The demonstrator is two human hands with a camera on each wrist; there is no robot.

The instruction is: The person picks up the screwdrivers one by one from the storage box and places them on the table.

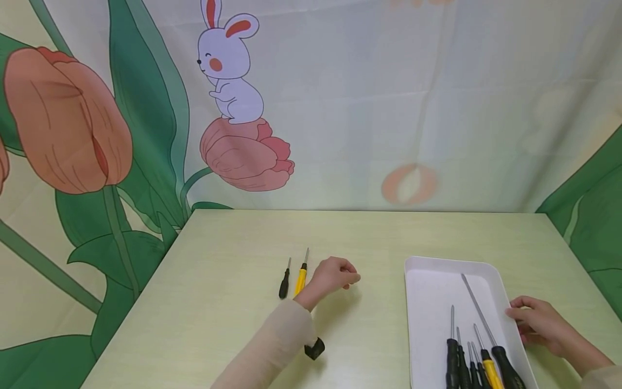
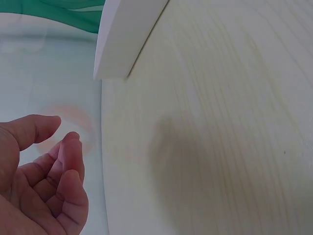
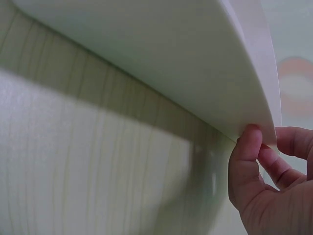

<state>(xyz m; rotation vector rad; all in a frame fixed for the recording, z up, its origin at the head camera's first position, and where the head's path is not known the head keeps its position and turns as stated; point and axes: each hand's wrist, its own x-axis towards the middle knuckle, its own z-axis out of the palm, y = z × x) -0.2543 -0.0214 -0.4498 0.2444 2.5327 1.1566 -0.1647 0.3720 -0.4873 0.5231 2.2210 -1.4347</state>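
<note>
My left hand [image 1: 334, 276] hovers over the middle of the table with its fingers loosely bent; in the left wrist view there is a gap between thumb and fingertips and nothing in it. Beside that wrist lie a small black screwdriver [image 1: 284, 284] and a yellow-and-black screwdriver [image 1: 301, 279], the latter partly behind the forearm. With my right hand [image 1: 541, 326] I pinch the right rim of a white tray [image 1: 427, 292], fingers at its outer wall in the right wrist view. Inside the tray lie several screwdrivers, among them a long black one [image 1: 506, 364] and a yellow one [image 1: 491, 370].
The pale wooden table [image 1: 233, 302] ends at a hanging cloth [image 1: 340, 108] printed with a rabbit and flowers. A small black block-like object [image 1: 315, 349] shows at the left sleeve. Green cloth [image 1: 597, 232] hangs beyond the table's right edge.
</note>
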